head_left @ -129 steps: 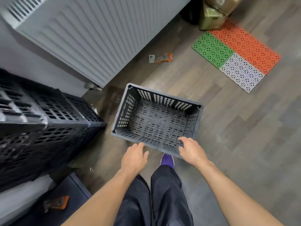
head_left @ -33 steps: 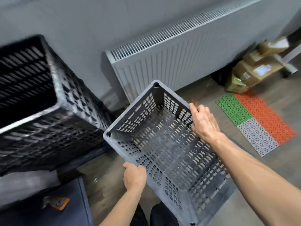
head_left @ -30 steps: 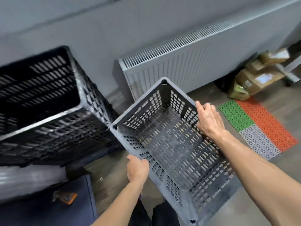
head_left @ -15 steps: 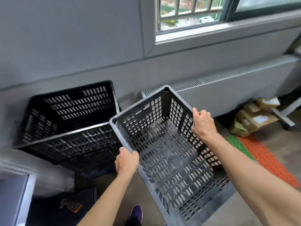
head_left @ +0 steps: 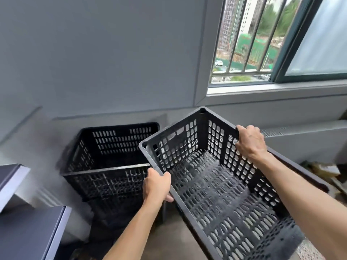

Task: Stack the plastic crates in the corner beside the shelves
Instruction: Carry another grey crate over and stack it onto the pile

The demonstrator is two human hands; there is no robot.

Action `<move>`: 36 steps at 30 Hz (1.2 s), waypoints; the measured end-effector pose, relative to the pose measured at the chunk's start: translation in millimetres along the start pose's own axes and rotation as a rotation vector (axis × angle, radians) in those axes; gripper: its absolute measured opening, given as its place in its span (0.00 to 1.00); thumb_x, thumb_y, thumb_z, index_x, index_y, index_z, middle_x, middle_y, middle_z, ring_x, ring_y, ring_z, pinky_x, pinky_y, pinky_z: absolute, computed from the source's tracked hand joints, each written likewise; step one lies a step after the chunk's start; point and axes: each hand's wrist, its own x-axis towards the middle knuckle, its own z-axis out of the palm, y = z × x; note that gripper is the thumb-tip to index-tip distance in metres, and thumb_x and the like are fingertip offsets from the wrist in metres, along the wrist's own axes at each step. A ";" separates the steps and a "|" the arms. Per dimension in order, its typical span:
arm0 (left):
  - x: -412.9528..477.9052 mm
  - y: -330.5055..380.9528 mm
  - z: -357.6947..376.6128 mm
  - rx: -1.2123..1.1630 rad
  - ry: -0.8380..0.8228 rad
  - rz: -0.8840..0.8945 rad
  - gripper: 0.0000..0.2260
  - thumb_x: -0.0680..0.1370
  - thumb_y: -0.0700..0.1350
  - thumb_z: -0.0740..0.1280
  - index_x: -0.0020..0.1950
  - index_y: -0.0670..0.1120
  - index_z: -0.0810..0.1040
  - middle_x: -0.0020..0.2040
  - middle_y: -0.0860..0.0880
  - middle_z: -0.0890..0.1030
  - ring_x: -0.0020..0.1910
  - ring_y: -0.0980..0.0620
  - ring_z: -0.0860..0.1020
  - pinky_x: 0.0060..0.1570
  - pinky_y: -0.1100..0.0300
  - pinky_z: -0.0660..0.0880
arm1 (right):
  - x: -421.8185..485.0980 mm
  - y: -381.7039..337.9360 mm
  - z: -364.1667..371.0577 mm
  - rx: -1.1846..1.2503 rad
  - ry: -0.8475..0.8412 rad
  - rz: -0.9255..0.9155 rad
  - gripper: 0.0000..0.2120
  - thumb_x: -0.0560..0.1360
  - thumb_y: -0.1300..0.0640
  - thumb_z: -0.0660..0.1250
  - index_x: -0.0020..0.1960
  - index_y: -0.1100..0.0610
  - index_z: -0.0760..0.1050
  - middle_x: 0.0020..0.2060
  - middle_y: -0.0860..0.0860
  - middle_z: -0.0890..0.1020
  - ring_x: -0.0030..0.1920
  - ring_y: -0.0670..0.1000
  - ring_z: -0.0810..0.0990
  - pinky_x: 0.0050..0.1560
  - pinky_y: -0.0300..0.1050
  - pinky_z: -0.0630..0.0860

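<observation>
In front of me, off the floor, a grey perforated crate (head_left: 216, 184) is held in both my hands, tilted so its open top faces me and its far corner points up toward the window (head_left: 272, 44). My left hand (head_left: 156, 186) grips the near-left long rim, fingers curled over the top edge, thumb underneath on the outer wall. My right hand (head_left: 250, 143) grips the opposite long rim, fingers hooked over the edge and down inside the wall. Both forearms run in from the bottom of the frame, bare. Crate holds nothing; bottom and walls full of oval holes.

Just left of it and behind, a stack of black crates (head_left: 112, 166) stands against the grey wall (head_left: 103, 53). Top one is open and looks empty, interior dark. How many crates sit in the stack, can't tell; lower part is dark and a bit blurred. The held crate's left corner overlaps the stack's right rim in view; touching or apart, can't tell.

Far left, edges of dark shelf boards (head_left: 28, 222) with pale fronts, close beside the stack. Right, under the window sill, a white radiator (head_left: 304, 139) along the wall. Lower right behind my arm, cardboard boxes (head_left: 323, 169) on the floor, partly hidden. Bottom right corner, a scrap of pale perforated mat (head_left: 309, 250).
</observation>
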 end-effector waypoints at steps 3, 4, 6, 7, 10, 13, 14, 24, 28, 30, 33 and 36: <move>2.2 13.0 -18.4 -0.080 -0.013 0.030 0.11 0.78 0.50 0.61 0.53 0.43 0.68 0.42 0.42 0.83 0.21 0.47 0.81 0.28 0.61 0.71 | 16.3 -16.0 -26.3 -0.022 0.061 -0.022 0.17 0.76 0.68 0.59 0.62 0.62 0.76 0.41 0.59 0.73 0.44 0.60 0.73 0.47 0.57 0.76; 3.4 18.0 -25.4 -0.104 -0.025 0.043 0.11 0.78 0.50 0.61 0.53 0.42 0.68 0.44 0.40 0.83 0.21 0.47 0.81 0.27 0.62 0.72 | 21.0 -20.9 -35.1 -0.030 0.072 -0.026 0.16 0.76 0.68 0.59 0.61 0.62 0.76 0.41 0.59 0.74 0.44 0.60 0.74 0.48 0.57 0.77; 5.5 27.7 -38.6 -0.150 -0.046 0.067 0.12 0.78 0.49 0.62 0.54 0.41 0.68 0.46 0.38 0.82 0.21 0.46 0.81 0.24 0.63 0.72 | 28.8 -29.1 -52.3 -0.044 0.082 -0.028 0.13 0.75 0.69 0.60 0.56 0.63 0.77 0.40 0.59 0.75 0.45 0.61 0.76 0.50 0.58 0.78; 6.1 31.3 -44.3 -0.184 -0.052 0.079 0.12 0.78 0.48 0.62 0.54 0.40 0.68 0.46 0.37 0.82 0.21 0.45 0.81 0.23 0.62 0.72 | 32.5 -32.7 -59.1 -0.049 0.089 -0.030 0.11 0.75 0.69 0.61 0.55 0.63 0.78 0.40 0.59 0.76 0.45 0.60 0.76 0.50 0.58 0.78; 8.7 35.6 -62.0 -0.250 -0.064 0.100 0.12 0.78 0.46 0.64 0.54 0.39 0.69 0.48 0.36 0.81 0.21 0.45 0.81 0.24 0.58 0.76 | 43.4 -47.6 -75.3 -0.055 0.107 -0.052 0.12 0.75 0.68 0.64 0.57 0.62 0.79 0.41 0.59 0.77 0.46 0.60 0.77 0.53 0.58 0.78; 9.4 38.6 -69.7 -0.287 -0.117 0.108 0.11 0.79 0.44 0.63 0.55 0.38 0.69 0.51 0.36 0.80 0.22 0.44 0.81 0.29 0.47 0.81 | 49.9 -56.9 -87.1 -0.072 0.081 -0.045 0.13 0.76 0.69 0.63 0.57 0.61 0.79 0.44 0.59 0.80 0.48 0.59 0.79 0.55 0.57 0.80; 9.3 40.7 -69.8 -0.297 -0.144 0.116 0.11 0.79 0.44 0.62 0.56 0.37 0.68 0.52 0.36 0.79 0.23 0.43 0.81 0.32 0.43 0.82 | 52.0 -57.8 -90.3 -0.077 0.077 -0.039 0.13 0.76 0.69 0.63 0.57 0.61 0.79 0.45 0.59 0.81 0.50 0.60 0.79 0.56 0.57 0.80; 15.8 64.1 -69.9 -0.266 -0.267 0.171 0.11 0.82 0.46 0.57 0.60 0.41 0.63 0.49 0.50 0.71 0.24 0.48 0.82 0.31 0.56 0.82 | 58.1 -50.6 -121.6 -0.066 0.163 0.055 0.14 0.76 0.70 0.66 0.60 0.63 0.80 0.49 0.62 0.80 0.52 0.62 0.79 0.59 0.58 0.80; 22.6 77.8 -76.0 -0.269 -0.256 0.221 0.11 0.82 0.47 0.59 0.60 0.41 0.64 0.49 0.48 0.74 0.23 0.49 0.82 0.32 0.53 0.82 | 57.4 -51.0 -138.5 -0.041 0.209 0.064 0.15 0.76 0.71 0.65 0.61 0.65 0.78 0.47 0.60 0.79 0.51 0.60 0.75 0.58 0.55 0.78; 25.5 83.1 -82.4 -0.248 -0.209 0.257 0.10 0.82 0.47 0.59 0.57 0.42 0.65 0.47 0.47 0.75 0.24 0.47 0.82 0.35 0.48 0.83 | 57.7 -54.5 -144.7 -0.030 0.234 0.054 0.16 0.76 0.72 0.63 0.62 0.65 0.78 0.45 0.59 0.76 0.51 0.60 0.74 0.56 0.53 0.78; 31.8 89.0 -97.7 -0.225 -0.105 0.322 0.09 0.80 0.47 0.60 0.54 0.42 0.66 0.45 0.47 0.76 0.23 0.47 0.82 0.33 0.46 0.82 | 61.0 -65.9 -148.9 -0.015 0.245 0.049 0.16 0.76 0.72 0.64 0.63 0.65 0.77 0.46 0.59 0.77 0.52 0.61 0.75 0.58 0.54 0.78; 40.6 88.0 -118.0 -0.206 -0.009 0.343 0.10 0.80 0.48 0.62 0.51 0.42 0.67 0.43 0.47 0.77 0.21 0.47 0.81 0.32 0.49 0.82 | 66.4 -85.3 -144.3 0.031 0.260 0.009 0.15 0.76 0.72 0.64 0.62 0.64 0.77 0.44 0.58 0.75 0.48 0.59 0.75 0.55 0.53 0.79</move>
